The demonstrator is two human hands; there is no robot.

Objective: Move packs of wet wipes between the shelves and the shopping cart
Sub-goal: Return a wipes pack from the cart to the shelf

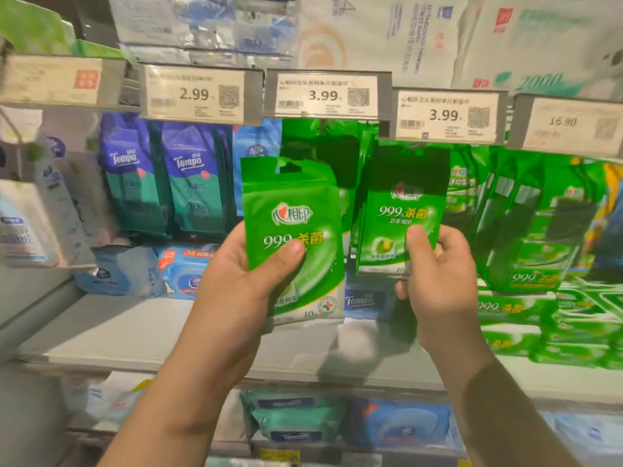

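Note:
My left hand (236, 281) grips a green pack of wet wipes (296, 210) by its lower left part, thumb across the front, holding it upright in front of the shelf. My right hand (438, 274) pinches the lower edge of a second green pack (401, 210), whose top reaches up under the 3.99 price tag, among more hanging green packs (526, 230) to its right. Whether that second pack still hangs on a hook is hidden. No shopping cart is in view.
Price tags (323, 94) line the upper shelf edge. Purple-and-teal Tempo packs (168, 176) hang at the left, blue packs (182, 271) lie on the grey shelf board (135, 332), and flat green packs (556, 332) are stacked at the right. More packs (296, 419) fill the shelf below.

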